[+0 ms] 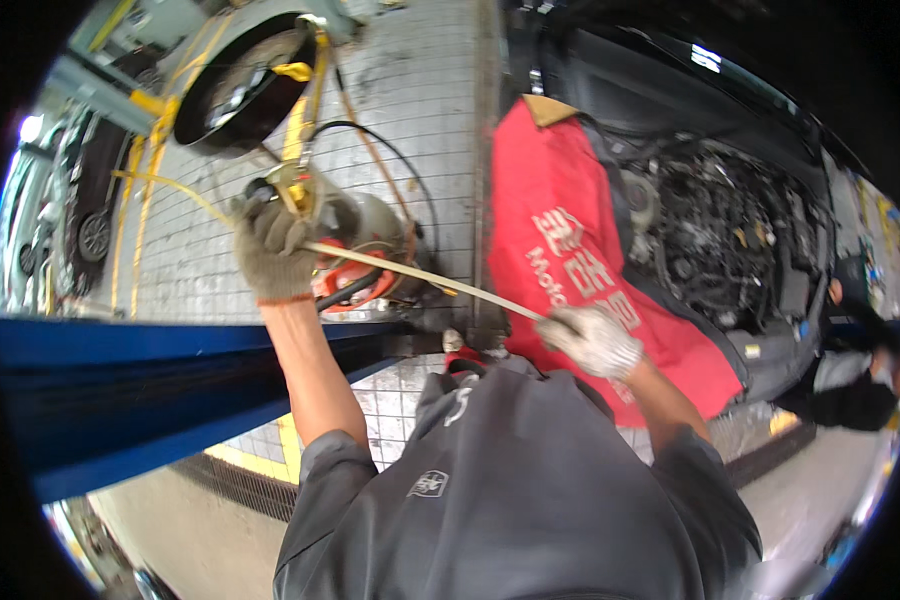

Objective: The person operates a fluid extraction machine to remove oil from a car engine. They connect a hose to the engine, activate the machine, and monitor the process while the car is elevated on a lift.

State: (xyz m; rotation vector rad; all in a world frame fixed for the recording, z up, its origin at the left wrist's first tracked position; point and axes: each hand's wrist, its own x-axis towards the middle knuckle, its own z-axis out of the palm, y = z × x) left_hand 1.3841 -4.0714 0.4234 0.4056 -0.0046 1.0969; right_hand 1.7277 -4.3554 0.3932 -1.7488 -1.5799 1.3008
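Note:
A long, thin, pale-yellow tube (435,279) is stretched across in front of me between my two gloved hands. My left hand (270,245), in a dirty grey knit glove with an orange cuff, is closed around it, and the free end trails off to the left. Closed on the tube's other end is my right hand (592,342), in a whiter glove, just above a red fender cover (555,200). Partly hidden behind my left hand stands an oil drainer with a grey tank (375,225), a red-orange base and a wide black pan (195,125) on top.
To the right, the car's engine bay (715,235) lies open, the red cover draped over its side. A blue lift beam (170,390) crosses at the left. Black and orange hoses (395,150) hang around the drainer. Another person's dark sleeve (850,405) shows at far right.

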